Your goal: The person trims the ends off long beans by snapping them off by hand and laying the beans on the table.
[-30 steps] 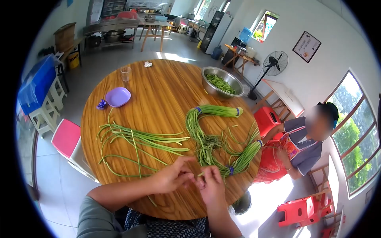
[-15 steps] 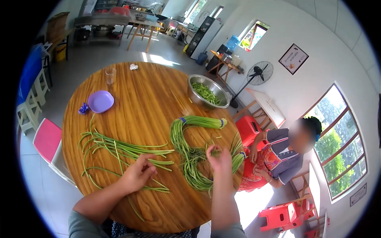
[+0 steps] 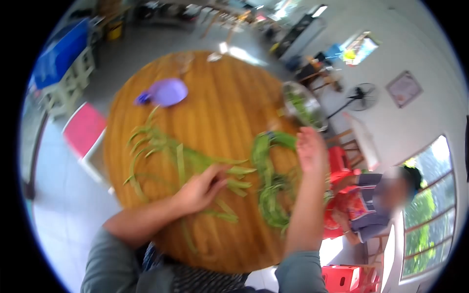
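The frame is blurred by motion. Loose long green stems (image 3: 166, 144) lie across the left middle of the round wooden table (image 3: 220, 107). Over their right ends is my left hand (image 3: 202, 188), its fingers curled; whether they hold a stem is smeared. My right hand (image 3: 311, 146) is raised at the table's right side, fingers smeared, near the steel bowl (image 3: 305, 106) of cut green pieces. Left of my right forearm, a curved bundle of green stems (image 3: 264, 156) with a blue tie lies on the table, its right part hidden behind the arm.
A purple dish (image 3: 168, 92) and a clear cup (image 3: 184, 62) stand toward the far left of the table, near a crumpled white tissue (image 3: 214, 57). Another person (image 3: 364, 205) in a red apron sits at the right. A pink-seated chair (image 3: 85, 128) is at the left.
My right hand has moved up and away, from over the bundle toward the bowl. My left hand stays by the loose stems. The whole view has shifted and blurred.
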{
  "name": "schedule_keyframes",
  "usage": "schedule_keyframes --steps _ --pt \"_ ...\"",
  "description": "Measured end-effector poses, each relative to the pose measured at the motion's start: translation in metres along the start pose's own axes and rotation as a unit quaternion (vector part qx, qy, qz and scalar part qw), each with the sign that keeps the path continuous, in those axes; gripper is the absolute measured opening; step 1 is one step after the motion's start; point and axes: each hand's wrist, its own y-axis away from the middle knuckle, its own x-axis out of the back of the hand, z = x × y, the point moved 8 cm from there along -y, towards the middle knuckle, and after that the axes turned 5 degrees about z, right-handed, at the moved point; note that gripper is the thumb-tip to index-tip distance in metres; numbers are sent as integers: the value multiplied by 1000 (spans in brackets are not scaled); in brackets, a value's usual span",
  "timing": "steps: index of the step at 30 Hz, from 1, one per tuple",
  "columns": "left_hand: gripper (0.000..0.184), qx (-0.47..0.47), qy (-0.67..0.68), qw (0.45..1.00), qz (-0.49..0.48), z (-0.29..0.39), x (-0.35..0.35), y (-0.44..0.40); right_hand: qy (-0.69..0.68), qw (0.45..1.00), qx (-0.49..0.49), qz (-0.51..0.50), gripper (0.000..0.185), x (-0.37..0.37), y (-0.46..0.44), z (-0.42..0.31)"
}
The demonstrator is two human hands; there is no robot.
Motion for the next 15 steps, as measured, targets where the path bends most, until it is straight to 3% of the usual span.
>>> schedule_keyframes --steps 1,3,6,7,10,15 --pt "33 -7 20 999 36 -7 4 -1 52 998 -1 42 24 -24 40 4" --pt "31 36 112 988 103 -9 19 -8 182 983 20 28 21 -65 106 22" --pt "29 25 181 968 172 -19 40 -21 414 898 -55 -140 22 -109 205 71" --pt "28 20 191 958 212 -19 51 -22 511 838 -28 -189 21 -115 232 89" --pt "25 -10 218 939 266 -11 69 -23 600 742 108 -280 28 -168 293 108" --pt "23 -12 260 914 312 -8 85 -23 630 703 159 -289 24 -176 310 146"
